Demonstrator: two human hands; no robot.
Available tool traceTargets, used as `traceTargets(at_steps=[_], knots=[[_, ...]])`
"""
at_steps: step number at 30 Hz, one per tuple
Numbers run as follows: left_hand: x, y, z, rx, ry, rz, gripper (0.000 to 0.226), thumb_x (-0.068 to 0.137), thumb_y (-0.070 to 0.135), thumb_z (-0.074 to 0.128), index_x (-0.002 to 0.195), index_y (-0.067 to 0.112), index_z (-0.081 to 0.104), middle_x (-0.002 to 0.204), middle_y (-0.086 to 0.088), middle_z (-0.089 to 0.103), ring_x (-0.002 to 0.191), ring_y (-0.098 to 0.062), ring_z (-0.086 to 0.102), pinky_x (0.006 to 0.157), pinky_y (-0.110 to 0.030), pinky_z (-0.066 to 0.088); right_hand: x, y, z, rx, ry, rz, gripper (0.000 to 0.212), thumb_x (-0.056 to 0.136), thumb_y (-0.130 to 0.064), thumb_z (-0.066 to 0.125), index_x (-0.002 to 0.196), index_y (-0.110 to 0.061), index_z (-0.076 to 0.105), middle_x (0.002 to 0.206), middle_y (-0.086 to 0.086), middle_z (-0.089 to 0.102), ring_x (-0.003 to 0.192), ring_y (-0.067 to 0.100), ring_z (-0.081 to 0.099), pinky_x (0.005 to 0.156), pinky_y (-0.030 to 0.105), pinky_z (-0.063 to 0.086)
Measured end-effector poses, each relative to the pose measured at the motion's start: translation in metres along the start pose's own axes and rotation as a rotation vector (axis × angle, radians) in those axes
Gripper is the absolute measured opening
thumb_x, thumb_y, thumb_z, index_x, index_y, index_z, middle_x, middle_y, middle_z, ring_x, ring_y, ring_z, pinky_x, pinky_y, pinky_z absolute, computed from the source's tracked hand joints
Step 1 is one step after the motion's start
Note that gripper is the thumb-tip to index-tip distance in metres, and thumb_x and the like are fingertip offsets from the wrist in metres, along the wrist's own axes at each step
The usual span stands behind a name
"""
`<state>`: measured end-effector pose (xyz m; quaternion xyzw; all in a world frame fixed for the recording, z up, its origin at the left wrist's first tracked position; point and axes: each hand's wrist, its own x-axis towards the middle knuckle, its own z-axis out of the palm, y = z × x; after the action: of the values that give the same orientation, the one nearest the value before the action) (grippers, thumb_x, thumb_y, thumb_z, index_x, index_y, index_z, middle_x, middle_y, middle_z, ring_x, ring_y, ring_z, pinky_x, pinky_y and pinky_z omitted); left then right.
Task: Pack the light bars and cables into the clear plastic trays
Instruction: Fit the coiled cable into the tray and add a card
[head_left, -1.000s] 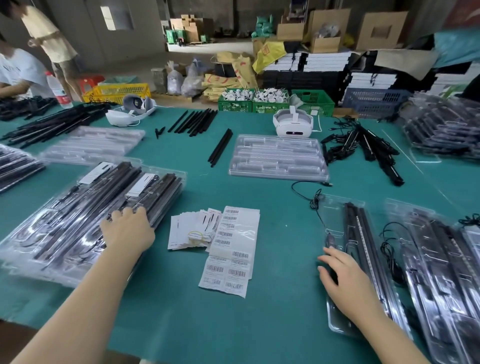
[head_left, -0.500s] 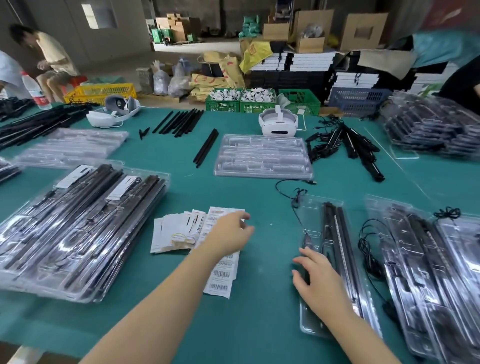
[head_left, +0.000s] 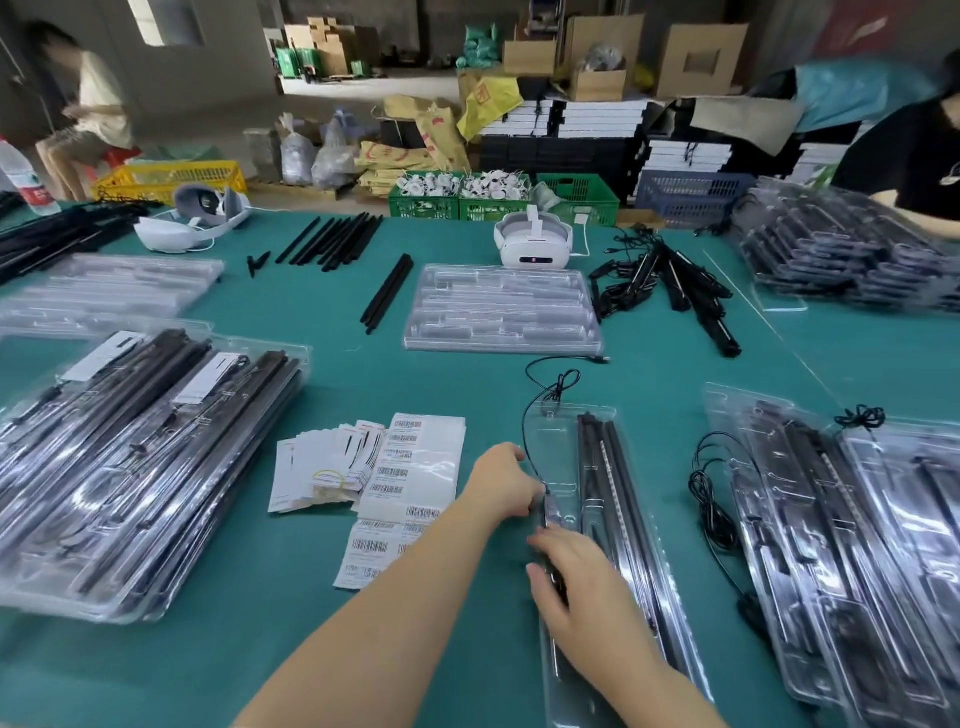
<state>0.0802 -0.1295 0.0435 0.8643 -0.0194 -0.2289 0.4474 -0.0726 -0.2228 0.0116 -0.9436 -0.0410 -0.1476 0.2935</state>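
Note:
A clear plastic tray (head_left: 558, 447) lies lengthwise in front of me with black light bars (head_left: 605, 467) in its right channel. A thin black cable (head_left: 550, 384) loops off the tray's far end and runs down its left rim. My left hand (head_left: 501, 480) is at that rim with fingers curled, pinching the cable where it enters the tray. My right hand (head_left: 576, 592) lies on the tray's near half, fingers fairly straight, pressing a black cable part into the left channel. My hands hide the cable there.
Filled trays are stacked at the left (head_left: 135, 467) and right (head_left: 841, 545). Barcode labels (head_left: 410, 467) and cards lie left of my hands. Empty trays (head_left: 498, 306), loose bars (head_left: 387, 291), a white headset (head_left: 535, 244) and a bar pile (head_left: 685, 286) sit farther back.
My left hand left the filled stack on the left, crossed over the labels and reached the tray's left rim. My right hand stayed on the tray. The view shifted right.

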Motion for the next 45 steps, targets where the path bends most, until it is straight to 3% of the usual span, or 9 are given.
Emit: traceTargets(at_steps=[4,8,12,18,25,28,32,39,45], knots=[[0.004,0.003,0.0,0.045,-0.021,0.0,0.055,0.078,0.002,0.07,0.129,0.013,0.052,0.102,-0.018,0.07,0.074,-0.03,0.07,0.07,-0.037,0.062,0.036,0.014,-0.012,-0.066,0.15,0.022,0.025,0.09,-0.01,0.067,0.115,-0.01,0.069,0.116,0.002,0.068,0.117,0.021,0.059,0.106,0.026,0.04],[0.011,0.009,-0.004,-0.007,-0.05,-0.003,0.011,0.093,0.022,0.061,0.092,0.012,0.059,0.081,-0.013,0.073,0.07,-0.032,0.073,0.074,-0.046,0.063,0.083,0.036,-0.016,-0.272,0.042,0.234,0.052,0.102,-0.034,0.05,0.148,-0.009,0.045,0.156,0.011,0.04,0.15,0.03,0.024,0.122,0.041,0.02],[0.035,0.022,-0.021,0.295,0.306,0.176,0.041,0.099,0.038,0.052,0.128,0.01,0.057,0.124,-0.013,0.063,0.112,-0.032,0.061,0.095,-0.037,0.048,0.098,0.054,-0.006,-0.344,-0.089,0.291,0.061,0.105,-0.047,0.029,0.157,-0.016,0.026,0.166,0.008,0.019,0.154,0.023,0.008,0.125,0.038,0.007],[0.085,0.068,-0.03,0.37,0.128,0.33,0.069,0.093,0.041,0.063,0.153,0.02,0.036,0.152,-0.014,0.033,0.133,-0.031,0.045,0.106,-0.042,0.043,0.095,0.059,0.002,-0.363,-0.06,0.306,0.061,0.104,-0.05,0.027,0.156,-0.018,0.031,0.165,0.007,0.023,0.154,0.021,0.011,0.126,0.036,0.007],[0.124,0.082,-0.011,0.5,-0.012,0.284,0.058,0.088,0.041,0.071,0.139,0.02,0.056,0.137,-0.002,0.059,0.124,-0.026,0.056,0.1,-0.04,0.049,0.096,0.058,0.004,-0.379,-0.041,0.321,0.06,0.103,-0.05,0.03,0.154,-0.019,0.035,0.163,0.006,0.026,0.153,0.021,0.015,0.125,0.037,0.01],[0.124,0.077,-0.007,0.403,0.05,0.297,0.029,0.088,0.03,0.069,0.115,0.022,0.07,0.105,0.0,0.071,0.104,-0.024,0.065,0.087,-0.036,0.055,0.096,0.057,0.004,-0.371,-0.036,0.324,0.059,0.102,-0.049,0.033,0.153,-0.018,0.037,0.163,0.006,0.028,0.152,0.021,0.016,0.125,0.037,0.011],[0.098,0.063,-0.015,0.08,0.201,0.318,0.013,0.091,0.028,0.063,0.103,0.024,0.061,0.083,0.007,0.066,0.082,-0.018,0.063,0.071,-0.029,0.05,0.096,0.056,0.004,-0.367,-0.03,0.325,0.059,0.102,-0.047,0.036,0.153,-0.018,0.038,0.162,0.006,0.029,0.152,0.021,0.018,0.125,0.036,0.01],[0.024,0.006,-0.026,-0.435,0.353,0.451,0.017,0.089,0.011,0.064,0.088,0.026,0.055,0.085,0.002,0.073,0.082,-0.008,0.067,0.07,-0.011,0.046,0.095,0.055,0.003,-0.369,-0.017,0.319,0.057,0.102,-0.045,0.039,0.152,-0.016,0.04,0.162,0.007,0.031,0.152,0.023,0.02,0.125,0.038,0.011],[0.023,-0.005,-0.035,-0.509,0.314,0.47,0.019,0.093,0.002,0.056,0.09,0.021,0.058,0.085,0.005,0.076,0.083,-0.013,0.071,0.072,-0.025,0.053,0.095,0.057,0.004,-0.367,-0.03,0.332,0.06,0.101,-0.049,0.033,0.153,-0.018,0.038,0.162,0.005,0.029,0.152,0.021,0.019,0.125,0.037,0.011]])
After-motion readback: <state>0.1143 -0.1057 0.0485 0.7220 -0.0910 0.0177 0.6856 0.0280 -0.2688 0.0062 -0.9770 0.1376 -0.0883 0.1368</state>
